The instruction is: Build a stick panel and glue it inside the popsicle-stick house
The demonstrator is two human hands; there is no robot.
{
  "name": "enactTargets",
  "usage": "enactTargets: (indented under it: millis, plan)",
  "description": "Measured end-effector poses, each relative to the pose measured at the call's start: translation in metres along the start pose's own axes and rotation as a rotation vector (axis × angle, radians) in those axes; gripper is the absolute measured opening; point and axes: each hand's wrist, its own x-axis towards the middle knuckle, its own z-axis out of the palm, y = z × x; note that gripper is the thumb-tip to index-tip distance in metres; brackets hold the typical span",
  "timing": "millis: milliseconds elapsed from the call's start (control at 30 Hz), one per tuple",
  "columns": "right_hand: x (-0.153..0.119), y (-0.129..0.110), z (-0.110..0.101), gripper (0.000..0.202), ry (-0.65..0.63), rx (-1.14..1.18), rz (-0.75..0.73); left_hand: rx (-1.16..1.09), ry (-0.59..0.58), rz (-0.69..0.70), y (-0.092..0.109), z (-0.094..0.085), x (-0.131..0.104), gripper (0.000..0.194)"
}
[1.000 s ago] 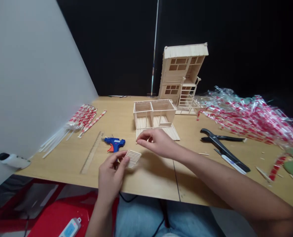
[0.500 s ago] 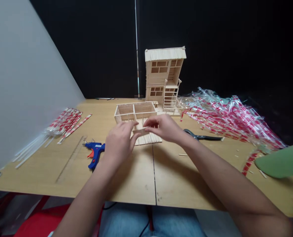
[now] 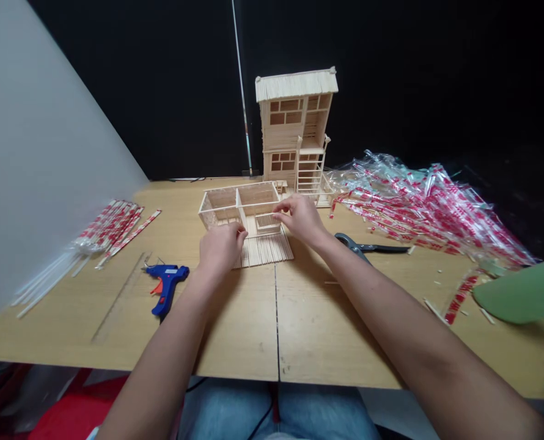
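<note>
A low wooden stick frame [image 3: 259, 203] with two compartments stands on the table, its slatted base [image 3: 267, 249] reaching toward me. My right hand [image 3: 299, 215] is at the frame's right front, thumb and forefinger pinched at the end of a small rectangular stick panel [image 3: 268, 222]. My left hand [image 3: 221, 247] is at the left front, fingers curled and pressed together near the slats; whatever is between them is too small to make out. Behind stands a two-storey stick house [image 3: 294, 122] with a ladder.
A blue glue gun [image 3: 167, 284] and a clear ruler [image 3: 118, 296] lie left, near wrapped sticks [image 3: 111, 229]. Black scissors [image 3: 368, 247] lie right, before crumpled red-and-clear wrappers [image 3: 419, 214]. A green cylinder [image 3: 519, 293] is at the far right.
My hands have moved apart from their close pinch over the slatted base. The small panel now sits at the frame's right front. The view has shifted slightly.
</note>
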Motion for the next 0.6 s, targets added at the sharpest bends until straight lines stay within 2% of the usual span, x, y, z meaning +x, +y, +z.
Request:
enactTargets:
  millis: [133, 267, 600]
  plan:
    - [-0.003, 0.002, 0.007, 0.005, 0.018, 0.008, -0.031, 0.026, -0.025, 0.013, 0.003, 0.002, 0.002, 0.024]
    - [-0.006, 0.002, 0.010, 0.006, 0.086, 0.021, 0.020, 0.046, -0.059, -0.002, 0.006, 0.004, 0.005, 0.025]
    - [-0.009, 0.000, 0.016, 0.004, 0.155, 0.011, 0.036, -0.026, -0.025, -0.035, 0.014, 0.010, 0.025, 0.028]
